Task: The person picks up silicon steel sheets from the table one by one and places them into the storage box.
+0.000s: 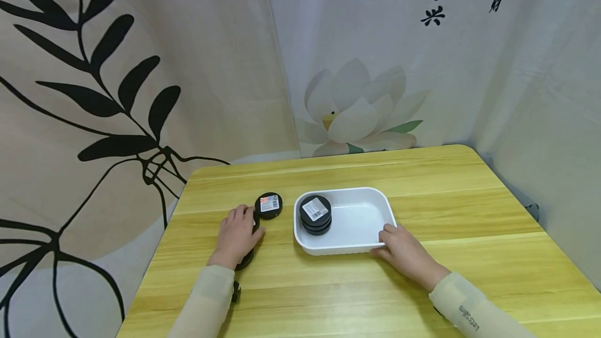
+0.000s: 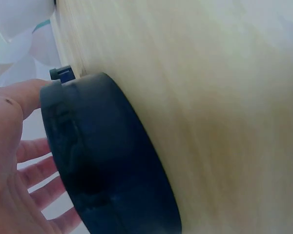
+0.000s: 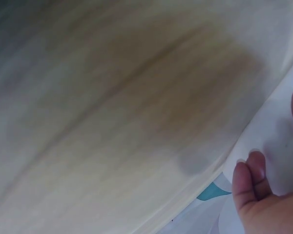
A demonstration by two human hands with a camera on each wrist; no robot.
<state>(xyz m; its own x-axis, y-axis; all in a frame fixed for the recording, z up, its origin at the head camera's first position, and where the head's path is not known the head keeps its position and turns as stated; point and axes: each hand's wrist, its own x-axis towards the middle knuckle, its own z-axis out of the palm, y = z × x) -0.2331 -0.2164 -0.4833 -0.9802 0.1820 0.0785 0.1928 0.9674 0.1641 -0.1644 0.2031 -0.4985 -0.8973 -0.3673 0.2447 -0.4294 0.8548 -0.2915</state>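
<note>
My left hand (image 1: 237,234) lies over the left part of the table, thumb and fingers about a flat round black tin (image 1: 256,221) that they mostly cover. Another black tin (image 1: 246,261) shows beside the palm; a large black tin side (image 2: 112,161) fills the middle of the left wrist view. Just beyond the fingertips rests a tin with a white and red label (image 1: 269,205). My right hand (image 1: 408,254) pinches the near right corner of a white rectangular tray (image 1: 361,226). Inside the tray, at its left end, stands a stack of black tins (image 1: 316,214).
The light wooden table (image 1: 451,197) runs back to a printed curtain (image 1: 225,67). A small black object (image 1: 236,292) shows beside the left sleeve.
</note>
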